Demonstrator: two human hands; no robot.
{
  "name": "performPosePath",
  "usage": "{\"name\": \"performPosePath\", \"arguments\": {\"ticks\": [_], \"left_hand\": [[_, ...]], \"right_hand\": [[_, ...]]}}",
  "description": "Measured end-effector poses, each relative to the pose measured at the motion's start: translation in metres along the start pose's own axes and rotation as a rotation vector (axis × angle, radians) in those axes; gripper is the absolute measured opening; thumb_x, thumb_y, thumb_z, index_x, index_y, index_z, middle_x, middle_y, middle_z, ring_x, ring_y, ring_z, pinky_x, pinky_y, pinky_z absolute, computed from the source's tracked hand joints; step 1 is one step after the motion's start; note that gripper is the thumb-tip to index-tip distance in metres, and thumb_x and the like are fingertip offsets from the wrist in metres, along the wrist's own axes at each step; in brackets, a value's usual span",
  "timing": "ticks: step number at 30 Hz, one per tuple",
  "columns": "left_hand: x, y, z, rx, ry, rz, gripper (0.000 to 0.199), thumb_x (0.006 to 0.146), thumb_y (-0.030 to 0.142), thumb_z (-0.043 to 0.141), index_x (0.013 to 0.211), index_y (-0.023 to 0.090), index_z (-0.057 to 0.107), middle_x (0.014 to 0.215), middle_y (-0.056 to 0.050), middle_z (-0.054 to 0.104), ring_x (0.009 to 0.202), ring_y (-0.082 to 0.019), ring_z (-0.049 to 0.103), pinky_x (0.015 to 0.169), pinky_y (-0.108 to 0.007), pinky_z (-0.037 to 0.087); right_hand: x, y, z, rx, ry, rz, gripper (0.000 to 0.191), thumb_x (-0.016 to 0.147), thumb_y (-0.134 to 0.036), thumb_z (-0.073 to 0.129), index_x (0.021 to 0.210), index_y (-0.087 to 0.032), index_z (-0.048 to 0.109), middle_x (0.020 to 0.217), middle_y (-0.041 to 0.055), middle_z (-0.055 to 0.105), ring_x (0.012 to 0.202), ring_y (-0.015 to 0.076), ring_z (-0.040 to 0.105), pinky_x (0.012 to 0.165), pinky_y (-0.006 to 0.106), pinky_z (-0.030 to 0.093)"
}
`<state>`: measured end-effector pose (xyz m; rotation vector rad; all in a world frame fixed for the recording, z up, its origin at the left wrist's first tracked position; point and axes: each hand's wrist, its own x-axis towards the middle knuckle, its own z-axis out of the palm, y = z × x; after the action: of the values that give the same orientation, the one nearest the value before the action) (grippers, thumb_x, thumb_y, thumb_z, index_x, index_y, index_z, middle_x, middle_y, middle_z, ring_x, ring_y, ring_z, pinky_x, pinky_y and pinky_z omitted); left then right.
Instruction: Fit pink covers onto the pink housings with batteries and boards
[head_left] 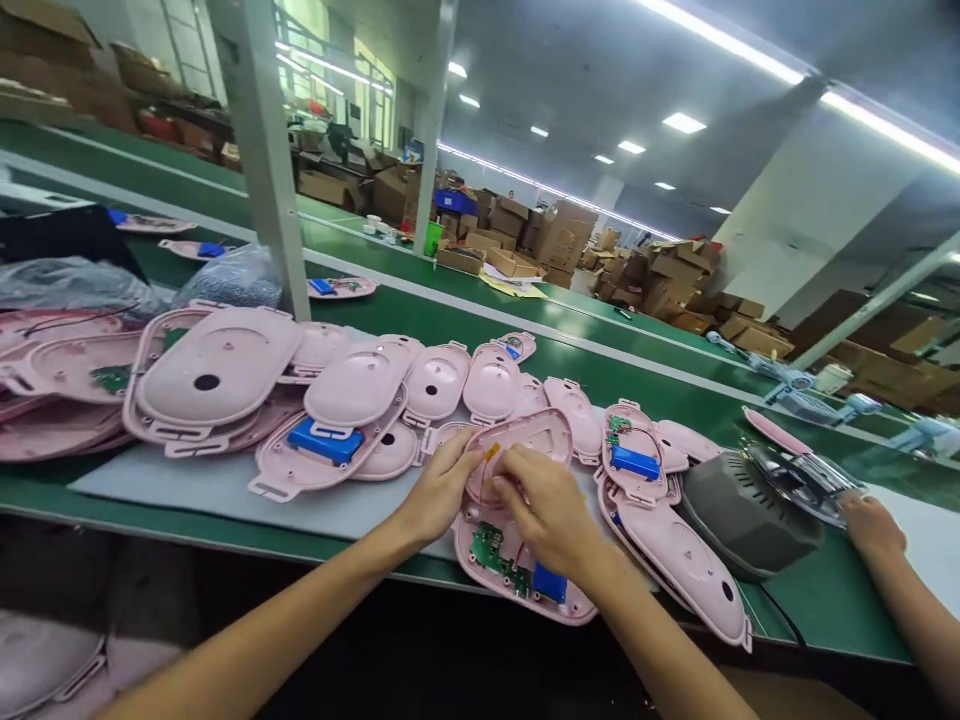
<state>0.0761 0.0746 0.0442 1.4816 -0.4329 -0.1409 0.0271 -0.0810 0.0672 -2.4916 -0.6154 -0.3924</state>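
My left hand (444,488) grips the left edge of a pink plastic shell half (536,432), tilted up with its hollow inside towards me. Inside it, by my left fingertips, is a small yellow strip (493,452). My right hand (553,512) is closed, its fingertips pinched together against the inside of that shell; what they hold is hidden. Just below lies the other pink shell half (469,570), open side up, at the table's front edge. It carries a green circuit board (489,545) and a blue battery pack (550,583). A thin wire runs near my right fingers.
Many pink shells (221,365) crowd the table on the left, some stacked. More shells (686,555) and a grey ribbed housing (750,515) stand on the right. Another person's hand (874,525) touches a round metal fan guard (795,480). A metal post (264,150) rises behind.
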Motion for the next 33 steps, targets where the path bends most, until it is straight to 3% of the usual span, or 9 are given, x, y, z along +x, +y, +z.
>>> {"name": "performPosePath", "arguments": {"ticks": [6,10,14,19,22,24,26,30,33], "left_hand": [[-0.006,0.005,0.001,-0.072,-0.022,0.018,0.031,0.086,0.031,0.047,0.111,0.020,0.060,0.112,-0.002,0.063,0.107,-0.019,0.055,0.100,-0.032,0.042],[-0.009,0.006,-0.001,-0.111,-0.048,0.024,0.038,0.076,0.023,0.055,0.113,0.018,0.059,0.120,-0.003,0.061,0.114,-0.022,0.053,0.104,-0.035,0.041],[-0.013,0.009,-0.007,-0.052,-0.127,0.055,0.048,0.072,0.016,0.057,0.120,0.019,0.053,0.116,-0.004,0.062,0.108,-0.022,0.057,0.096,-0.034,0.046],[-0.017,0.011,-0.017,0.207,-0.255,0.120,0.040,0.082,0.021,0.054,0.122,0.021,0.053,0.114,-0.004,0.062,0.106,-0.021,0.057,0.095,-0.032,0.045],[-0.015,0.009,-0.018,0.197,-0.277,0.090,0.046,0.084,0.025,0.054,0.129,0.021,0.048,0.124,-0.007,0.059,0.114,-0.024,0.054,0.099,-0.037,0.045],[-0.013,0.007,-0.018,0.166,-0.257,0.068,0.050,0.084,0.028,0.056,0.132,0.021,0.046,0.129,-0.008,0.055,0.118,-0.025,0.052,0.101,-0.039,0.045],[-0.012,0.006,-0.018,0.125,-0.246,0.021,0.053,0.083,0.031,0.058,0.134,0.022,0.044,0.130,-0.009,0.054,0.113,-0.025,0.055,0.091,-0.035,0.052],[-0.012,0.009,-0.017,0.012,-0.219,-0.140,0.061,0.079,0.030,0.060,0.136,0.023,0.040,0.120,-0.009,0.058,0.086,-0.019,0.061,0.059,-0.023,0.053],[-0.011,0.013,-0.016,-0.010,-0.212,-0.161,0.060,0.077,0.029,0.061,0.134,0.023,0.043,0.123,-0.008,0.056,0.095,-0.022,0.060,0.067,-0.026,0.056]], "right_hand": [[0.002,-0.012,0.018,-0.307,0.060,0.026,0.009,0.090,-0.021,0.049,0.082,-0.018,0.053,0.085,0.0038,0.054,0.078,0.0177,0.049,0.065,0.031,0.030],[0.001,-0.006,0.022,-0.303,0.257,0.125,0.019,0.083,-0.027,0.063,0.070,-0.018,0.052,0.073,0.0013,0.054,0.068,0.0156,0.050,0.061,0.029,0.030],[-0.012,0.006,-0.002,-0.119,0.386,0.250,0.027,0.072,-0.034,0.076,0.078,-0.019,0.054,0.075,-0.0008,0.054,0.065,0.0136,0.049,0.061,0.027,0.037],[-0.036,0.006,-0.046,-0.218,0.573,0.098,0.027,0.077,-0.038,0.072,0.092,-0.020,0.058,0.089,0.0046,0.057,0.075,0.0170,0.052,0.066,0.030,0.043],[-0.040,0.002,-0.053,-0.335,0.506,0.017,0.023,0.081,-0.035,0.067,0.098,-0.021,0.060,0.098,0.0083,0.057,0.086,0.0205,0.055,0.074,0.033,0.046],[-0.034,0.005,-0.050,-0.371,0.401,0.024,0.035,0.082,-0.035,0.065,0.113,-0.022,0.058,0.115,0.0109,0.054,0.105,0.0248,0.052,0.087,0.038,0.046],[-0.022,0.015,-0.046,-0.357,0.282,0.057,0.048,0.083,-0.036,0.063,0.128,-0.022,0.050,0.128,0.0113,0.049,0.118,0.0269,0.046,0.097,0.042,0.041],[0.002,0.036,-0.040,-0.169,0.084,0.131,0.046,0.084,-0.038,0.063,0.125,-0.022,0.052,0.119,0.0087,0.054,0.109,0.0239,0.052,0.095,0.041,0.043],[0.005,0.034,-0.040,-0.083,0.105,0.150,0.046,0.081,-0.037,0.067,0.122,-0.021,0.055,0.114,0.0079,0.056,0.106,0.0222,0.053,0.094,0.038,0.043]]}}
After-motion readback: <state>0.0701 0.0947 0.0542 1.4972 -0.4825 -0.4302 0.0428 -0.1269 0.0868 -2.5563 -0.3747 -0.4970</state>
